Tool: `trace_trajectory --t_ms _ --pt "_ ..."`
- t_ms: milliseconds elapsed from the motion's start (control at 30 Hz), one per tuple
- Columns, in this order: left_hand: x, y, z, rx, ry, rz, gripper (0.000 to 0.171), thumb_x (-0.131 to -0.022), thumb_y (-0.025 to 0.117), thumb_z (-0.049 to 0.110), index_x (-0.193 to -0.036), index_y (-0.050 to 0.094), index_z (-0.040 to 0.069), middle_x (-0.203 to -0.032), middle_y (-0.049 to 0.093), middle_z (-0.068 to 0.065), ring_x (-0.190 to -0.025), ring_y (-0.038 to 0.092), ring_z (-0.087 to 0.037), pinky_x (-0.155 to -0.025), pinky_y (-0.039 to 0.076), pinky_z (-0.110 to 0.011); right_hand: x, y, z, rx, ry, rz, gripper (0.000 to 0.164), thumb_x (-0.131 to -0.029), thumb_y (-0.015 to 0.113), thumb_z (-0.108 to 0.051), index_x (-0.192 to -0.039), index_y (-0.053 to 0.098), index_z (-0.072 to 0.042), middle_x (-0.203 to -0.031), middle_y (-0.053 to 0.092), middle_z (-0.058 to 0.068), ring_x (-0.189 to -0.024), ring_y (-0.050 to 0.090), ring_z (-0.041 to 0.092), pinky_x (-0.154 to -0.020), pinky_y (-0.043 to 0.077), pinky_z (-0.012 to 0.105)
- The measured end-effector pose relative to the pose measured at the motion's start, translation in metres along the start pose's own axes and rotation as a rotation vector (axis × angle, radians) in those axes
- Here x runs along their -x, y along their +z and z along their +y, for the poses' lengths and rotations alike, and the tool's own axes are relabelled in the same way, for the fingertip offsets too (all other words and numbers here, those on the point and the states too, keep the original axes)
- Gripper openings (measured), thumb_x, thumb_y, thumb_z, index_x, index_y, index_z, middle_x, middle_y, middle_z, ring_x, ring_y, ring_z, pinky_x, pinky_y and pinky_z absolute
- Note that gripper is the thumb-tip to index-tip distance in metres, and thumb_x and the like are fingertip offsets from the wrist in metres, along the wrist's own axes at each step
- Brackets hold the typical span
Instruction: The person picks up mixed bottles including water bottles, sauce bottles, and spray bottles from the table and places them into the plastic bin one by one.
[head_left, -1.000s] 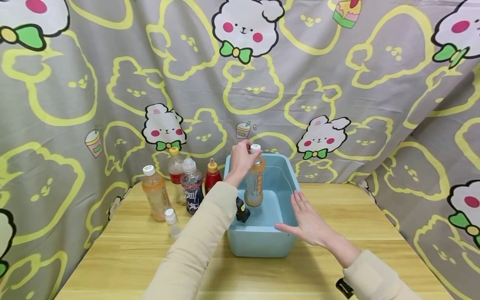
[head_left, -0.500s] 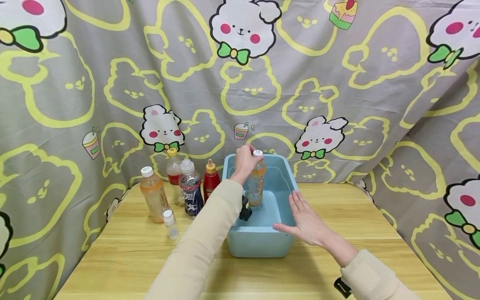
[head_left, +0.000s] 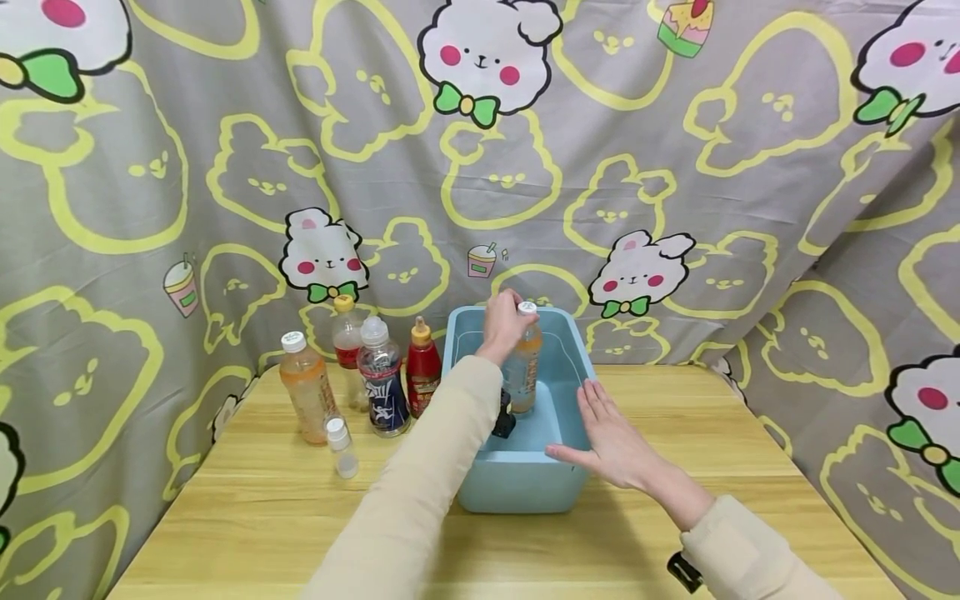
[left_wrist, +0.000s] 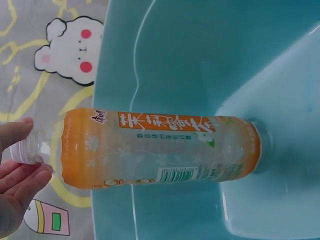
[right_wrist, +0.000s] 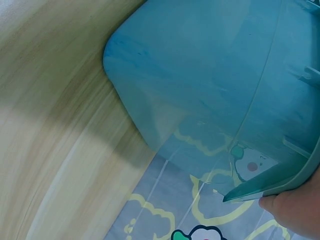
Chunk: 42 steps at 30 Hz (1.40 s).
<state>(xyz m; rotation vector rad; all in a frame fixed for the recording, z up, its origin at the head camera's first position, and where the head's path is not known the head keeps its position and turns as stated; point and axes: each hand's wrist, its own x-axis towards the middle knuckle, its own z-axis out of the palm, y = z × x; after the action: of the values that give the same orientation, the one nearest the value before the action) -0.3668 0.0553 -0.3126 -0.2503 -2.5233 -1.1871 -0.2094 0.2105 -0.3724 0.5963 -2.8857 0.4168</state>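
Observation:
My left hand point(head_left: 504, 323) pinches a clear plastic drink bottle point(head_left: 523, 367) by its neck, just under the white cap. The bottle, with an orange label, is upright inside a blue plastic bin point(head_left: 517, 487). In the left wrist view, the bottle point(left_wrist: 165, 150) spans the middle, and its base is close to the bin floor; whether it touches cannot be told. My right hand point(head_left: 618, 446) rests on the bin's near right rim with fingers straight and thumb spread. The right wrist view shows the bin's outer wall point(right_wrist: 200, 75) and part of that hand point(right_wrist: 295, 210).
Left of the bin stand another orange-labelled bottle point(head_left: 307, 392), a yellow-capped bottle point(head_left: 347, 350), a dark-labelled bottle point(head_left: 385, 387), a red squeeze bottle point(head_left: 423, 371) and a small clear bottle point(head_left: 343, 454). A patterned curtain point(head_left: 517, 192) hangs behind the wooden table point(head_left: 300, 533).
My left hand has shifted right within the bin, taking the bottle along and slightly down. The right hand has stayed on the rim.

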Motion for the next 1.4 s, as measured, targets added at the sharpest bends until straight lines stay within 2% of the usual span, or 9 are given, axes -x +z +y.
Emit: trace_trajectory --t_ms 200,433,733,1133,1400 --pt "-0.001 0.011 -0.002 0.029 0.003 -0.011 0.027 -0.074 0.072 0.017 -0.091 0.057 0.003 -0.088 0.062 -0.008 -0.08 0.06 -0.019 -0.067 0.049 -0.027 0.0 0.0 0.0 -0.01 0.011 -0.006 0.098 -0.079 0.048 -0.062 -0.134 0.019 0.013 -0.141 0.012 0.028 -0.131 0.005 0.037 -0.104 0.014 0.047" --pt "-0.003 0.018 -0.004 0.071 -0.03 -0.019 0.028 -0.075 0.072 0.016 -0.093 0.056 0.002 -0.091 0.062 -0.009 -0.084 0.06 -0.019 -0.07 0.049 -0.028 -0.001 0.001 0.0 0.002 0.001 0.004 0.098 -0.078 0.048 -0.063 -0.133 0.02 0.013 -0.141 0.012 0.028 -0.131 0.006 0.037 -0.103 0.015 0.047" --pt "-0.004 0.028 -0.006 0.055 -0.026 -0.002 0.032 -0.075 0.072 0.019 -0.097 0.057 0.002 -0.094 0.062 -0.01 -0.086 0.06 -0.019 -0.072 0.049 -0.028 -0.001 0.001 0.0 0.0 -0.002 0.002 0.097 -0.079 0.048 -0.062 -0.133 0.02 0.013 -0.141 0.012 0.028 -0.131 0.005 0.037 -0.104 0.015 0.047" --pt "-0.005 0.032 -0.004 0.044 -0.023 -0.018 0.031 -0.075 0.072 0.02 -0.098 0.058 0.003 -0.093 0.062 -0.008 -0.084 0.059 -0.019 -0.071 0.048 -0.027 -0.001 0.001 -0.001 -0.001 0.003 -0.005 0.097 -0.079 0.047 -0.063 -0.134 0.019 0.013 -0.142 0.011 0.027 -0.131 0.004 0.036 -0.104 0.014 0.047" --pt "-0.005 0.033 -0.002 0.046 -0.005 -0.057 0.032 -0.076 0.071 0.02 -0.099 0.058 0.002 -0.092 0.062 -0.008 -0.082 0.059 -0.018 -0.069 0.048 -0.026 -0.001 0.001 0.0 -0.001 0.008 -0.009 0.098 -0.079 0.047 -0.063 -0.134 0.02 0.013 -0.142 0.011 0.027 -0.131 0.004 0.036 -0.104 0.014 0.047"
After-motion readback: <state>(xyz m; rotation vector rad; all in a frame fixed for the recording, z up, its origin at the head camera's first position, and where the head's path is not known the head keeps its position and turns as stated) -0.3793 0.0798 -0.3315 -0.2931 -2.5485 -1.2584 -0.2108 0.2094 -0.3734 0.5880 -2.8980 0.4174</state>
